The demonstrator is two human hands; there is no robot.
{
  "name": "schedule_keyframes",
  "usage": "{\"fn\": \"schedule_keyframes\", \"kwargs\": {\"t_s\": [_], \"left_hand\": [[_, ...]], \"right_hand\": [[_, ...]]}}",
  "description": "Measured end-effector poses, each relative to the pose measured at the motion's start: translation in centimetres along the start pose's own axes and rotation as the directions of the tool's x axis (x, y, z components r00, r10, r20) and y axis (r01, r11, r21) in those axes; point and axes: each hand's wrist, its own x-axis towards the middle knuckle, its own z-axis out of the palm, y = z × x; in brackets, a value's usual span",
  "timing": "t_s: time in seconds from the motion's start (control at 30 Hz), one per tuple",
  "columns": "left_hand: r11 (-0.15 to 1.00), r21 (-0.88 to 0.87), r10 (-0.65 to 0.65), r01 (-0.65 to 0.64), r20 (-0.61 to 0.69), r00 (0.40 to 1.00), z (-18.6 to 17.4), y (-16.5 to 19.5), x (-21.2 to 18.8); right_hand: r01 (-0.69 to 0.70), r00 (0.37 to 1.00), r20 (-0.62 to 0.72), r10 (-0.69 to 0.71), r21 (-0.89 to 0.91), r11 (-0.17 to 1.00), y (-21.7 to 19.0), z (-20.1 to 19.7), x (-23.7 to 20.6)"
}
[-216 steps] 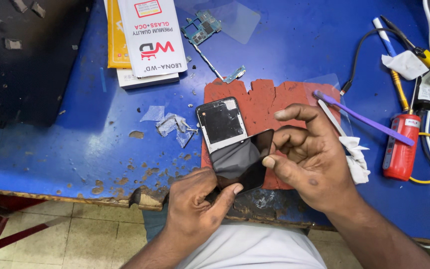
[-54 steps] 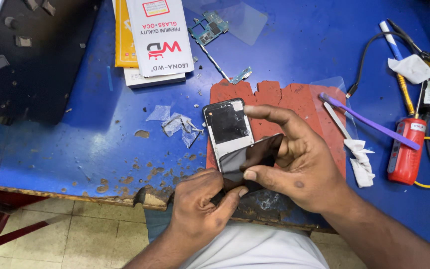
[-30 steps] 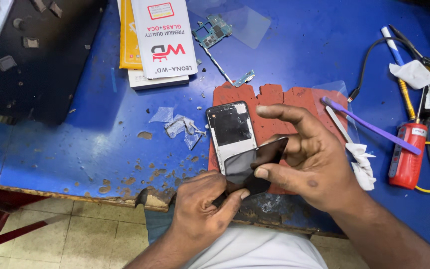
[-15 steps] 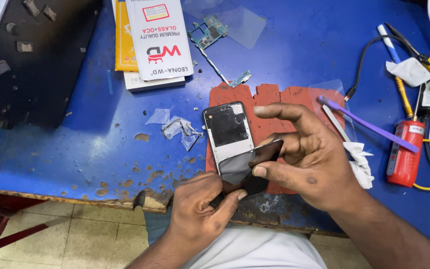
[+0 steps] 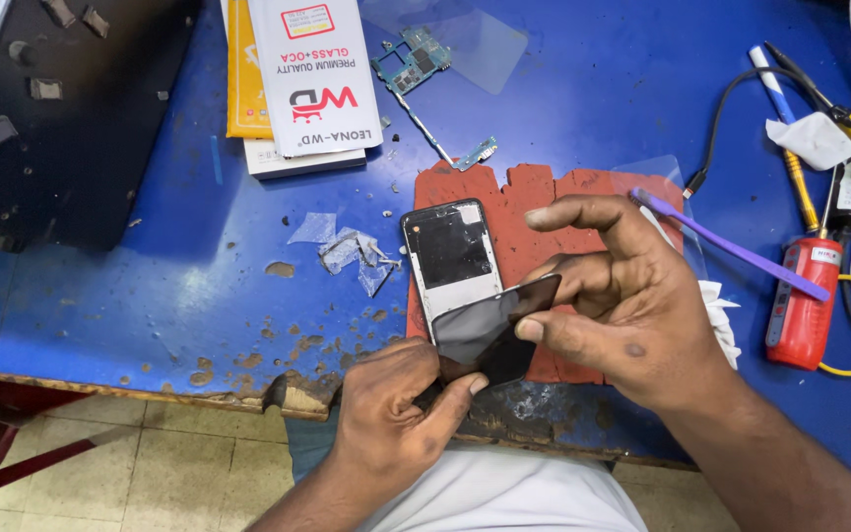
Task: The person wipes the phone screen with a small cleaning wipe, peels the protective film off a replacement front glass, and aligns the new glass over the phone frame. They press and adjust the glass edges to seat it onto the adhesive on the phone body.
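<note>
While the phone (image 5: pixel 452 264) lies face-up on the red mat (image 5: pixel 544 212), its lower end at the table's near edge, both hands work a dark glass panel (image 5: pixel 492 325) that stands tilted over that end. The right hand (image 5: pixel 615 296) pinches the panel's upper right corner between thumb and a bent finger, forefinger stretched out above it; that grip is clenched on the panel. The left hand (image 5: pixel 401 404) comes from below, its thumb tip pressed against the panel's lower edge and the other fingers curled under, so it too grasps the panel. The panel's left edge touches or nearly touches the phone's lower frame; which, I cannot tell.

By my reading, this is the stage of lifting or fitting the front panel against the phone's body, with one edge acting as a hinge. The next move would call for an even, slow tilt, both hands keeping the thin panel flat so it does not flex or crack, and the phone held from sliding on the mat.

Around them on the blue table (image 5: pixel 150 286): scraps of clear film (image 5: pixel 347 251), a small circuit board (image 5: pixel 411 61), white and yellow boxes (image 5: pixel 293 84), a purple toothbrush (image 5: pixel 731 246), a red tool (image 5: pixel 802 300).
</note>
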Motion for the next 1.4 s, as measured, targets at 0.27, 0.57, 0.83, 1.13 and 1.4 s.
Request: {"fn": "schedule_keyframes", "kwargs": {"t_s": [0.27, 0.57, 0.83, 1.13, 1.4], "left_hand": [[1.0, 0.01, -0.018, 0.018, -0.002, 1.0, 0.1, -0.1, -0.1], [1.0, -0.004, -0.013, 0.013, 0.0, 1.0, 0.0, 0.0, 0.0], [1.0, 0.003, -0.004, 0.004, -0.007, 1.0, 0.0, -0.1, 0.1], [1.0, -0.018, -0.009, 0.009, -0.002, 1.0, -0.1, 0.0, 0.1], [1.0, -0.023, -0.017, 0.017, 0.003, 1.0, 0.0, 0.0, 0.1]], "right_hand": [[0.019, 1.0, 0.019, -0.02, 0.029, 0.999, -0.6, 0.1, 0.1], [0.04, 0.999, 0.034, -0.041, 0.02, 0.999, -0.9, 0.1, 0.4], [0.009, 0.995, 0.103, -0.014, 0.057, 0.998, -0.9, 0.5, 0.6], [-0.005, 0.999, 0.043, 0.003, 0.031, 1.0, -0.3, 1.5, 0.3], [0.016, 1.0, 0.021, -0.017, 0.04, 0.999, -0.4, 1.4, 0.3]]}}
